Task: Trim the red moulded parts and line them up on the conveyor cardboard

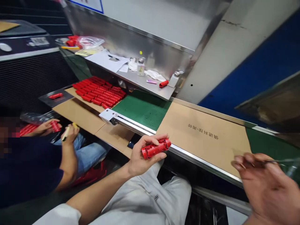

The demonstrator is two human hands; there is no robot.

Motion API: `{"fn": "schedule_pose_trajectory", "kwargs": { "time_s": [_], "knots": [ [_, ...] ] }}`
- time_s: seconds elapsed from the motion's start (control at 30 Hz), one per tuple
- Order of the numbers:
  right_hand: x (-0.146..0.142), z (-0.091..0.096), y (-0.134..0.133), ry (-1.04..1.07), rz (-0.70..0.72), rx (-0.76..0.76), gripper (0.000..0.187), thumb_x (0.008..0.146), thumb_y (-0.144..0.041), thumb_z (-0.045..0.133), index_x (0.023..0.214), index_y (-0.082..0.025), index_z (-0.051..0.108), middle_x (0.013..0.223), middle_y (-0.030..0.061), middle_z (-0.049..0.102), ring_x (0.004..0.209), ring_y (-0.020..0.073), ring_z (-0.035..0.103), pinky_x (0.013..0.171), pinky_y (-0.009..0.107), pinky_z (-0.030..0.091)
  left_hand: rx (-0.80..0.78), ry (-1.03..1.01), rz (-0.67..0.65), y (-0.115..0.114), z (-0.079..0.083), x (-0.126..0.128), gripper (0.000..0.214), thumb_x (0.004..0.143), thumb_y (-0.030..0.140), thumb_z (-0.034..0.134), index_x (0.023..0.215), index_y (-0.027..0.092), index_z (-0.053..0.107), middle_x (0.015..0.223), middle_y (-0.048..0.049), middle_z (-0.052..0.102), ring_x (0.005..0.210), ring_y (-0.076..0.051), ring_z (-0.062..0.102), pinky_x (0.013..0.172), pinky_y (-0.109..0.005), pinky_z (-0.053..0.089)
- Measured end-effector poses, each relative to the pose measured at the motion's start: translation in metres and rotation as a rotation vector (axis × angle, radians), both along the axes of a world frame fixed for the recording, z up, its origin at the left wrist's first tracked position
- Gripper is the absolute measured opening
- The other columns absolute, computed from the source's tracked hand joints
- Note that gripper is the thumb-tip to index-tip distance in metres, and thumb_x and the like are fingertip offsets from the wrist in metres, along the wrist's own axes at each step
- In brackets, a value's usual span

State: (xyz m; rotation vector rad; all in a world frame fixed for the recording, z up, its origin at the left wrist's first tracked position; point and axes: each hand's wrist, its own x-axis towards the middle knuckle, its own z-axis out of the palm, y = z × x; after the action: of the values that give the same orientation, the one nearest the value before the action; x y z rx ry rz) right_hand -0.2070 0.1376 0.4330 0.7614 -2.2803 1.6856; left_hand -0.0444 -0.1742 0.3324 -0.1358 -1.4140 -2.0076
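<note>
My left hand (142, 154) grips a red moulded plastic cylindrical housing (156, 148) across its fingers, just above the aluminium rail (185, 156) of a conveyor. My right hand (264, 184) is at the lower right edge of the view, above a brown cardboard sheet (201, 137) printed with dark characters. Its fingers pinch a thin, clear strip (276, 161), possibly plastic film, that runs out of the frame. Neither hand touches the cardboard.
Several rows of red cylinders (98, 92) lie on cardboard beyond a green mat (142, 109). A steel shelf (131, 78) holds papers, bottles and a red cylinder. At left, a seated co-worker's hand (50, 126) holds a red part, and their other hand (70, 134) holds a marker.
</note>
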Motion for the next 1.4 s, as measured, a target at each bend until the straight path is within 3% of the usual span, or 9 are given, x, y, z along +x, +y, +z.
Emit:
{"fn": "schedule_pose_trajectory", "kwargs": {
  "time_s": [0.07,0.1,0.23,0.37,0.5,0.73,0.93,1.07,1.4],
  "knots": [
    [0.021,-0.002,-0.021,-0.203,0.027,-0.062,0.017,0.097,-0.043,0.075,0.098,-0.026,0.073,0.090,0.0083,0.062,0.075,0.0225,0.065,0.065,0.044,0.052,-0.101,0.067,0.007,0.008,0.003,-0.009,0.048,0.084,-0.002,0.083,0.119,0.023,0.062,0.146,-0.0151,0.073,0.139,-0.032,0.070,0.114,-0.051,0.062],
    [0.033,-0.003,-0.032,-0.201,0.020,0.000,0.019,0.094,-0.041,0.079,0.104,-0.026,0.073,0.093,0.0070,0.064,0.077,0.0217,0.065,0.067,0.041,0.053,-0.138,0.092,0.005,0.013,0.004,-0.012,0.048,0.086,-0.003,0.080,0.121,0.023,0.061,0.147,-0.0165,0.071,0.141,-0.034,0.068,0.115,-0.055,0.061],
    [0.072,-0.005,-0.062,0.275,-0.016,0.468,0.031,0.098,-0.034,0.078,0.127,-0.026,0.071,0.097,0.0027,0.068,0.079,0.0159,0.064,0.072,0.031,0.052,-0.238,0.119,0.036,0.036,0.003,-0.021,0.055,0.089,-0.004,0.073,0.134,0.021,0.057,0.153,-0.0208,0.065,0.146,-0.036,0.063,0.118,-0.059,0.058],
    [0.083,-0.010,-0.062,0.474,-0.048,0.601,0.033,0.100,-0.028,0.077,0.132,-0.023,0.072,0.089,0.0000,0.066,0.076,0.0137,0.063,0.072,0.028,0.050,-0.448,0.164,0.189,0.053,0.002,-0.027,0.071,0.086,-0.005,0.077,0.150,0.016,0.057,0.156,-0.0223,0.064,0.145,-0.034,0.064,0.120,-0.051,0.058],
    [0.081,-0.015,-0.049,0.477,-0.097,0.634,0.035,0.099,-0.028,0.077,0.134,-0.023,0.073,0.088,-0.0004,0.065,0.074,0.0136,0.063,0.071,0.028,0.050,-0.535,0.207,0.249,0.067,0.002,-0.036,0.077,0.084,-0.008,0.078,0.154,0.014,0.056,0.158,-0.0222,0.062,0.145,-0.036,0.064,0.118,-0.053,0.060],
    [0.079,-0.019,-0.035,0.473,-0.169,0.638,0.035,0.098,-0.028,0.079,0.133,-0.024,0.075,0.086,-0.0008,0.064,0.070,0.0133,0.062,0.069,0.029,0.048,-0.598,0.260,0.238,0.081,0.006,-0.049,0.083,0.080,-0.011,0.079,0.156,0.012,0.055,0.160,-0.0213,0.061,0.145,-0.036,0.064,0.119,-0.052,0.061],
    [0.078,-0.023,-0.034,0.427,-0.176,0.619,0.035,0.099,-0.029,0.078,0.133,-0.023,0.076,0.084,-0.0013,0.063,0.067,0.0123,0.061,0.067,0.028,0.047,-0.624,0.287,0.282,0.087,0.006,-0.055,0.082,0.080,-0.012,0.079,0.155,0.011,0.056,0.160,-0.0195,0.061,0.145,-0.035,0.065,0.121,-0.050,0.060],
    [0.077,-0.026,-0.037,0.504,-0.222,0.625,0.036,0.097,-0.025,0.081,0.133,-0.023,0.076,0.082,-0.0027,0.064,0.064,0.0115,0.060,0.067,0.029,0.046,-0.651,0.273,0.307,0.087,0.004,-0.056,0.081,0.081,-0.011,0.079,0.155,0.012,0.056,0.159,-0.0191,0.062,0.145,-0.035,0.065,0.120,-0.051,0.061],
    [0.068,-0.029,-0.037,0.498,-0.103,0.541,0.041,0.093,-0.009,0.080,0.133,-0.016,0.075,0.083,-0.0008,0.065,0.068,0.0113,0.062,0.070,0.027,0.049,-0.622,0.240,0.309,0.083,0.006,-0.055,0.073,0.086,-0.002,0.080,0.154,0.017,0.059,0.156,-0.0178,0.066,0.140,-0.034,0.069,0.114,-0.053,0.065]
  ]
}}
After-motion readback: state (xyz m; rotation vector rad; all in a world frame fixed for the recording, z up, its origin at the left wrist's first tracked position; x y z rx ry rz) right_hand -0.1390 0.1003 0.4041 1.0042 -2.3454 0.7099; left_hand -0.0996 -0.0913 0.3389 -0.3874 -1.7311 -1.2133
